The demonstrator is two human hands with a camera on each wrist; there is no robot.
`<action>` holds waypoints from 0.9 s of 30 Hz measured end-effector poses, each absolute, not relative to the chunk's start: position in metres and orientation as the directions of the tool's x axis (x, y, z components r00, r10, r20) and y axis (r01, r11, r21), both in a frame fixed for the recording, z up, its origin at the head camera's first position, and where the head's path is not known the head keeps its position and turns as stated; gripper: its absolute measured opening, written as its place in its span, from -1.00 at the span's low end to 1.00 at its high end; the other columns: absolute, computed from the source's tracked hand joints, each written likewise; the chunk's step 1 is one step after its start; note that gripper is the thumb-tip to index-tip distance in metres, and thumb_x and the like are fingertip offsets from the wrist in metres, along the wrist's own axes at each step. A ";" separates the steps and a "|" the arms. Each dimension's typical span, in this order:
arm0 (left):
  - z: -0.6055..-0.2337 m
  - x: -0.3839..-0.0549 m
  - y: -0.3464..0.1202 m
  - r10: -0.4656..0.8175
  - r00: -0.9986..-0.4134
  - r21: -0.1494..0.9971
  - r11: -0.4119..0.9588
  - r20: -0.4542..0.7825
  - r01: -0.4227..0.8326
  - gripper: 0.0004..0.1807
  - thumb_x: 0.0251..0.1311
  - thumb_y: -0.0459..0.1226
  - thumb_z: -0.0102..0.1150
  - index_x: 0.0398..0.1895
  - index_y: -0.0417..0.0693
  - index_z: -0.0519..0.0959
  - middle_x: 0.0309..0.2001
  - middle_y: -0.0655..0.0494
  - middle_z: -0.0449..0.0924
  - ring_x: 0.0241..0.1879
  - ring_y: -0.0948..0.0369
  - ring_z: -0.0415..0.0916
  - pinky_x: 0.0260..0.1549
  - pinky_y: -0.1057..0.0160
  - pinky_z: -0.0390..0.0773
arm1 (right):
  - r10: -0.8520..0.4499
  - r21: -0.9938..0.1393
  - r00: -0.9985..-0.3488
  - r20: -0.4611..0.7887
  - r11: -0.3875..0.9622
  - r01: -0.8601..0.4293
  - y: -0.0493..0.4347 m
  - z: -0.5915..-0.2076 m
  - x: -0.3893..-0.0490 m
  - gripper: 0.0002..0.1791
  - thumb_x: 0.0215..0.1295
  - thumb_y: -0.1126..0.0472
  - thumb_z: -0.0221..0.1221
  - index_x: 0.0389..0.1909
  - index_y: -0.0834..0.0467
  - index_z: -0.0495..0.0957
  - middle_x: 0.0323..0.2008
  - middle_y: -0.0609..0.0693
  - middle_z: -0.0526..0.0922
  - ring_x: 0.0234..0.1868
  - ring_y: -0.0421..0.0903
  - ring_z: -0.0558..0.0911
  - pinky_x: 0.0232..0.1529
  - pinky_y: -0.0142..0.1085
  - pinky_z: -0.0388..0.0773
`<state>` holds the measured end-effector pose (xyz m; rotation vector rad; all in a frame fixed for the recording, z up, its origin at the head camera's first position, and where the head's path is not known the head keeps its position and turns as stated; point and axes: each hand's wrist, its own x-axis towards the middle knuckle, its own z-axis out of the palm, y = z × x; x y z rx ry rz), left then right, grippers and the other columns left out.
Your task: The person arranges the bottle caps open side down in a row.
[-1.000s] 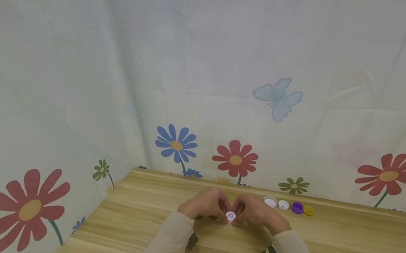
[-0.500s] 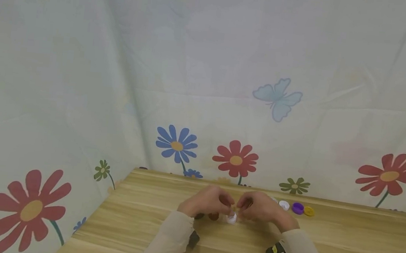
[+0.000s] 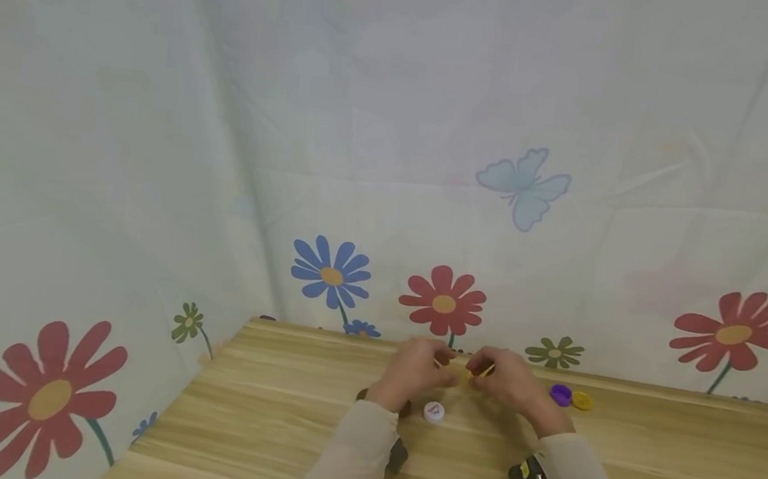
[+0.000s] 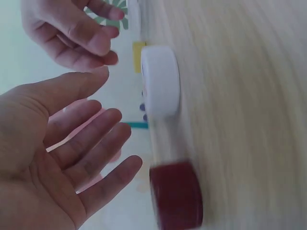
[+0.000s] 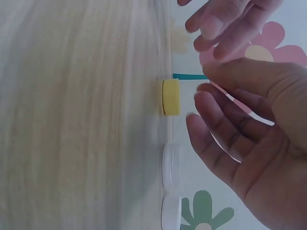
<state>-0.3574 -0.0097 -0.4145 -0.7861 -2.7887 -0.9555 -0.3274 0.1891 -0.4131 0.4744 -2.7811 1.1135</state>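
Observation:
A round white bottle cap with a printed top lies on the wooden table, in front of both hands. My left hand is above the table beyond it, fingers spread and holding nothing in the left wrist view. Facing it, my right hand has loosely bent fingers with nothing between them. A yellow cap sits near the table's back edge, close by the right fingertips in the right wrist view. Beside the left wrist is a dark red cap, mostly covered in the head view.
Two white caps, one a ribbed cap and one a smoother cap, stand in line with the yellow one. Farther right are a purple cap and another yellow cap. A flowered cloth hangs behind the table.
Both hands have let go of the printed white cap and moved away toward the table's back edge, slightly apart. The white cap stays on the table; the right hand now covers the white caps at the back.

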 end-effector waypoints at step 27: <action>-0.425 -0.358 0.017 0.495 -0.841 0.473 0.700 0.218 0.535 -0.80 0.27 -0.32 0.49 -0.07 -0.13 0.79 -0.19 0.08 0.78 -0.19 0.19 0.66 -0.08 0.24 0.62 | -0.171 -0.632 -0.974 0.148 0.741 -0.226 0.193 -0.420 -0.329 -0.72 0.12 0.48 0.38 -0.11 0.36 0.67 -0.20 0.13 0.71 -0.12 0.10 0.67 0.04 0.03 0.64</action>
